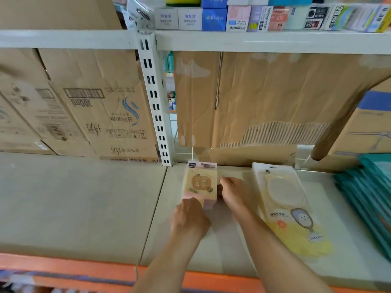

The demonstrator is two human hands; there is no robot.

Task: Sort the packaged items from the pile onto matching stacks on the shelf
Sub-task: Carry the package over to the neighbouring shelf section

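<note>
Your pink pack (pixel 200 183) with the tan cartoon label lies flat near the back of the shelf (pixel 84 208), hang tab pointing away from you. Your left hand (pixel 189 216) grips its near edge and your right hand (pixel 234 193) its right side. Just beside it on the right lies a long pale-yellow pack (pixel 292 208), with a teal stack (pixel 368 187) farther right.

A single head-worn wide-angle camera looks forward and down from the near side, close over the shelf board (pixel 84 208). It faces the far cardboard boxes (pixel 101 115). The left hand (pixel 190 216) and right hand (pixel 233 192) meet mid-frame at a pink pack (pixel 200 182), with the upper shelf (pixel 254 40) overhead.
</note>
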